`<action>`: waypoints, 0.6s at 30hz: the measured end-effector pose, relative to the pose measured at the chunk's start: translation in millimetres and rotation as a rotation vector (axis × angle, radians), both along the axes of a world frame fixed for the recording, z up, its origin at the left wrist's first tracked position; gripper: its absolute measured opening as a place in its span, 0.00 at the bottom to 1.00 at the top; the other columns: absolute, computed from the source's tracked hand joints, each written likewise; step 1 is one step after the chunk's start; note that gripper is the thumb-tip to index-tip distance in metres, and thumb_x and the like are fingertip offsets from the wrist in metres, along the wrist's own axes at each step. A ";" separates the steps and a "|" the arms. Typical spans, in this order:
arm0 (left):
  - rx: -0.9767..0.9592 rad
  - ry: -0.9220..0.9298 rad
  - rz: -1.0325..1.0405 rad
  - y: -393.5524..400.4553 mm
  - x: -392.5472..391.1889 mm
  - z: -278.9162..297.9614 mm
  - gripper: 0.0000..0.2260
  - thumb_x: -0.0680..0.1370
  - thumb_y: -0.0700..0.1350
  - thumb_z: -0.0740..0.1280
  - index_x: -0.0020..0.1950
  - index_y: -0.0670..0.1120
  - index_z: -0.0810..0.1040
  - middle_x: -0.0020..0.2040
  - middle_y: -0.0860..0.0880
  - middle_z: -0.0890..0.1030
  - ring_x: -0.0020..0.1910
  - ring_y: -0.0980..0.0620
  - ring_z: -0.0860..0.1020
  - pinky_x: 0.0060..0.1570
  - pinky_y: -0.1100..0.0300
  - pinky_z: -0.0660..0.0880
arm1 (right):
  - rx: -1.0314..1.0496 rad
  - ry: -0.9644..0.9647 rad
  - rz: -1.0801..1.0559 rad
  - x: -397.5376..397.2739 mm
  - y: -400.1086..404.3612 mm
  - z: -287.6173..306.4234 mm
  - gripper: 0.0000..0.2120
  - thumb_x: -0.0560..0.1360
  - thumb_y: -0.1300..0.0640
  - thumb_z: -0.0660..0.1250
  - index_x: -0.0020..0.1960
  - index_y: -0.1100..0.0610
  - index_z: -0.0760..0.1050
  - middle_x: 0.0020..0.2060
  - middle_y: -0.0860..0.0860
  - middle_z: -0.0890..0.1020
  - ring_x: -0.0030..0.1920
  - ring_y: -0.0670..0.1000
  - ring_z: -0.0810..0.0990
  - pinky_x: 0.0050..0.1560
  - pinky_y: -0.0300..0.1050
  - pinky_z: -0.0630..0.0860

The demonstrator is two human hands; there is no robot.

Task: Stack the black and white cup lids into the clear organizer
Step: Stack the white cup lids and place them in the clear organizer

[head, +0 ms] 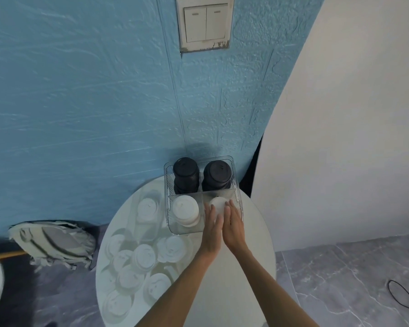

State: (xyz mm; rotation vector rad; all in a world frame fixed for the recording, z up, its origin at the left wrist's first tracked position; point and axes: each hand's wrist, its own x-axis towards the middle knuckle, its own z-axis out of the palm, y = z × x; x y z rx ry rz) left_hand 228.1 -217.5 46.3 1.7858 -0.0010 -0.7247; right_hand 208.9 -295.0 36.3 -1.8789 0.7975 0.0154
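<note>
A clear organizer (237, 185) with four compartments stands at the far edge of a round white table (243, 279). Its two far compartments hold stacks of black lids (185, 169) (217, 172). The near left compartment holds a stack of white lids (185, 210). A white lid (219, 203) sits in the near right compartment, between my two hands. My left hand (213, 226) and my right hand (233, 223) reach over the organizer's near wall, fingers straight, touching this lid from either side. Several loose white lids (143, 257) lie scattered on the table's left half.
A blue textured wall rises right behind the organizer, with a light switch (206, 23) high up. A white wall runs along the right. A grey backpack (54, 244) lies on the floor left of the table. A black cable (404, 300) trails on the grey tiles at right.
</note>
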 end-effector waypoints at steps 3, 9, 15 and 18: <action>-0.034 0.031 0.048 -0.4 -1.6 5.4 0.25 0.87 0.54 0.50 0.83 0.53 0.46 0.84 0.56 0.44 0.81 0.60 0.45 0.81 0.54 0.47 | 0.064 -0.019 -0.028 -1.9 -0.3 8.5 0.25 0.87 0.46 0.47 0.81 0.53 0.59 0.79 0.50 0.63 0.79 0.49 0.60 0.79 0.48 0.57; -0.095 -0.027 0.093 0.4 -2.0 23.6 0.24 0.87 0.55 0.50 0.82 0.57 0.47 0.83 0.60 0.48 0.80 0.63 0.48 0.81 0.56 0.47 | 0.166 -0.064 -0.086 -10.3 -2.2 29.1 0.24 0.86 0.46 0.51 0.81 0.51 0.59 0.78 0.48 0.66 0.77 0.47 0.64 0.70 0.38 0.60; -0.153 -0.042 0.103 -1.5 10.3 56.5 0.31 0.79 0.70 0.53 0.81 0.63 0.54 0.80 0.64 0.56 0.80 0.63 0.55 0.81 0.49 0.53 | 0.290 -0.157 -0.186 -13.9 -5.3 59.2 0.24 0.84 0.43 0.57 0.79 0.47 0.64 0.74 0.49 0.72 0.67 0.43 0.72 0.67 0.43 0.69; -0.190 -0.070 0.076 -3.4 15.0 79.6 0.31 0.78 0.70 0.54 0.81 0.63 0.57 0.80 0.62 0.60 0.79 0.62 0.60 0.80 0.45 0.58 | 0.278 -0.221 -0.223 -13.6 -8.0 80.1 0.22 0.84 0.44 0.59 0.76 0.46 0.67 0.70 0.49 0.76 0.62 0.40 0.76 0.64 0.42 0.71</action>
